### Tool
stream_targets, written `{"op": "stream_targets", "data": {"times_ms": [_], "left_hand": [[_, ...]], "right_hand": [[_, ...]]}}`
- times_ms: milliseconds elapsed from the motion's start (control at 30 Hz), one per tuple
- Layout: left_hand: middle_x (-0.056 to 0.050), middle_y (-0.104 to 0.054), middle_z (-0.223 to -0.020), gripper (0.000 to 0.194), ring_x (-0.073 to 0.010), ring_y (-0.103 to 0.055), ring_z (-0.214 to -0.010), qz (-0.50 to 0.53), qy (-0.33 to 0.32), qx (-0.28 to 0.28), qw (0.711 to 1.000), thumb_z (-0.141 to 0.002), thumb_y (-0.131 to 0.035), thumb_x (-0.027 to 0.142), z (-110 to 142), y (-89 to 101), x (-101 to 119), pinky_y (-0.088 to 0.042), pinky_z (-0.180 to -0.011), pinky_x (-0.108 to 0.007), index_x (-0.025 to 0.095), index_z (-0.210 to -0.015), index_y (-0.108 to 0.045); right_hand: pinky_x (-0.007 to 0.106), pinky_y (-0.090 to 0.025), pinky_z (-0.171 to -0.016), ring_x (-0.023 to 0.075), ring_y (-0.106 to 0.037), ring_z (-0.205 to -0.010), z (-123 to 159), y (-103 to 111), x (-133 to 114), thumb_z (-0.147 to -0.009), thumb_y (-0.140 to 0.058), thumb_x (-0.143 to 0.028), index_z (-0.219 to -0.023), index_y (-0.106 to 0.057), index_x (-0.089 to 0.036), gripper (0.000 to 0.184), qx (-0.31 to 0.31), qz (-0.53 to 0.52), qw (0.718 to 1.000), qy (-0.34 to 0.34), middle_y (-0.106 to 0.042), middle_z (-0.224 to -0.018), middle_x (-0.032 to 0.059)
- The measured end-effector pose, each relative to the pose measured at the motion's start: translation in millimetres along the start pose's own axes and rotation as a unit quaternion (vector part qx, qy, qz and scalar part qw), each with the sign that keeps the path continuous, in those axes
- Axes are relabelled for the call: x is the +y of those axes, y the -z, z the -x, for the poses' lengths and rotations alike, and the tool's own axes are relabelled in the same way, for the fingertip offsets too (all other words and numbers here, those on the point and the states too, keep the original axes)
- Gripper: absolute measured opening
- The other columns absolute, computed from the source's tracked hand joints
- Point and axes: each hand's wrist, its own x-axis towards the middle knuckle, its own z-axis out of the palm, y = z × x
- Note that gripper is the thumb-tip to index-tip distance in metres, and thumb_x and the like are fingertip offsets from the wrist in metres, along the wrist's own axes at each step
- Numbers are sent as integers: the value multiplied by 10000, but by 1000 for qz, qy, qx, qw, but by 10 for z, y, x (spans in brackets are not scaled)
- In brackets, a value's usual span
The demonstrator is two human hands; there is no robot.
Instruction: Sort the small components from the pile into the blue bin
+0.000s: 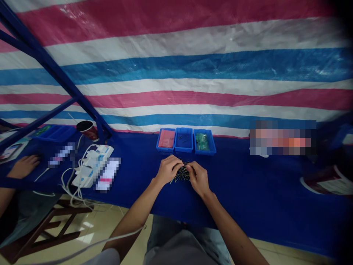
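Note:
A loose pile of thin, dark, stick-like metal pieces lies on the blue table, too small to name surely. At the pile's left, my left hand has thumb and fingers pinched together over its upper edge. My right hand is curled in a pinch on the other side, its fingertips close to the left ones. What either pinch holds is hidden. Beyond the hands stand three small blue bins: a left bin with a pink-red item, a middle bin with a few thin dark pieces, and a right bin with green items.
To the left are a white power strip with tangled cables, a blurred-out phone-like item and a dark cup. Another person's hand rests farther left. A red-brown cup lies at the right. Striped sheeting hangs behind.

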Motion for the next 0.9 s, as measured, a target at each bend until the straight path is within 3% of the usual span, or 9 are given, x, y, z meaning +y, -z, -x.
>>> {"op": "stream_targets", "data": {"times_ms": [500,900], "left_hand": [[-29,-543,-678,320,-158,-512,-703,-17,4,-22,1000,-1006,-481,301,18,30,5,-419,-660,-289,170,-729,-575],[-73,-687,-857,156,-173,-606,-823,5,9,-30,999,-971,-569,255,-29,58,58,-482,-767,-309,162,-888,-664]], "right_hand": [[288,-451,-671,161,-579,-701,-7,4,-25,-1038,-446,-332,-899,-615,-212,249,-19,-20,1000,8,-622,-796,36],[280,-476,-639,160,-613,-751,-33,-2,-53,-986,-532,-224,-953,-634,-218,107,26,-36,999,-6,-645,-908,45]]}}
